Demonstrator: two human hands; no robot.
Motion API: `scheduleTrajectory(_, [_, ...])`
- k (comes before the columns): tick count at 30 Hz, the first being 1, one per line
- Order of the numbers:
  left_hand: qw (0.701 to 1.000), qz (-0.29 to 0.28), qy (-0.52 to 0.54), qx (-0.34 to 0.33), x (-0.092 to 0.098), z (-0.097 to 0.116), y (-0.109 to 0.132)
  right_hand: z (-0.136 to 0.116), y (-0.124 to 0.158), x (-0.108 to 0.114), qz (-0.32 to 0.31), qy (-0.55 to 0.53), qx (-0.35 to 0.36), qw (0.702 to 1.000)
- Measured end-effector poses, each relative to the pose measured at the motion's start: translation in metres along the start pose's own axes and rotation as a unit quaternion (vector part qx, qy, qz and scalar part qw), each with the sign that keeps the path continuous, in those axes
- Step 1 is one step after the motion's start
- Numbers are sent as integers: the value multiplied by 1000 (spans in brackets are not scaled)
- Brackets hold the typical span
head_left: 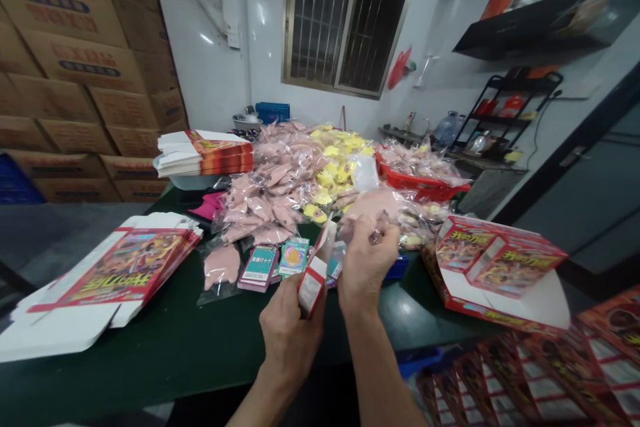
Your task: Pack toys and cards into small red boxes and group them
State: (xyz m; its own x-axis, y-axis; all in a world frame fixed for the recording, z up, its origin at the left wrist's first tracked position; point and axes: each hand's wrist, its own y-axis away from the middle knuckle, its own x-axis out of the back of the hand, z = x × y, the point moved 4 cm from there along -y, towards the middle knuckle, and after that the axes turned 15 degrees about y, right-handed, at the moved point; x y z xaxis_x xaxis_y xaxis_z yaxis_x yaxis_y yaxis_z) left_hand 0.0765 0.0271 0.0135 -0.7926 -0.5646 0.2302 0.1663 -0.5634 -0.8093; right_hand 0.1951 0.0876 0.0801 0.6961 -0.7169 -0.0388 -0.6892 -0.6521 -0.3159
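Observation:
My left hand is wrapped around a small red-and-white cardboard box, tilted, with its upper flap standing up. Close by on the right, my right hand pinches a pink flat piece in a clear bag, slightly blurred and above the box's open end. Between the hands and the heap lie a stack of green-faced cards and another card stack with an orange picture. To their left rests a bagged pink pig-shaped piece.
A heap of bagged pink pieces and yellow pieces covers the table's back. Flattened red-and-white boxes lie left. At right stand an open display box with small boxes inside and a red basket.

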Motion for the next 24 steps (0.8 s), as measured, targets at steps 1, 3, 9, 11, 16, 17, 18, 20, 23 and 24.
scheduleTrajectory(1, [1000,-1,-6,-5,-2,0,0,-1,-2,-1,10,20,7,1000])
scheduleTrajectory(3, [1000,-7,-19,-15,-5,0,-1,-4,-4,-4,26,53,23,998])
scheduleTrajectory(9, [1000,5,-6,-13,-7,-3,-3,-6,11,-11,-76,111,62,989])
scheduleTrajectory(11, [999,3,21,30,-3,-8,-6,-7,22,-10,-165,124,85,975])
scheduleTrajectory(16, [935,-63,219,270,3,-27,-13,-18,50,9,-269,203,270,902])
scheduleTrajectory(17, [905,-73,276,316,3,-30,-14,-20,53,14,-272,198,311,889])
scheduleTrajectory(18, [871,-77,332,353,4,-32,-14,-22,52,19,-258,185,343,884])
scheduleTrajectory(20, [807,-89,428,398,3,-36,-14,-25,39,32,-164,159,369,901])
scheduleTrajectory(23, [764,-101,487,412,3,-41,-11,-21,1,44,-34,170,310,935])
scheduleTrajectory(24, [762,-107,489,411,3,-42,-9,-17,-12,42,-60,173,285,941])
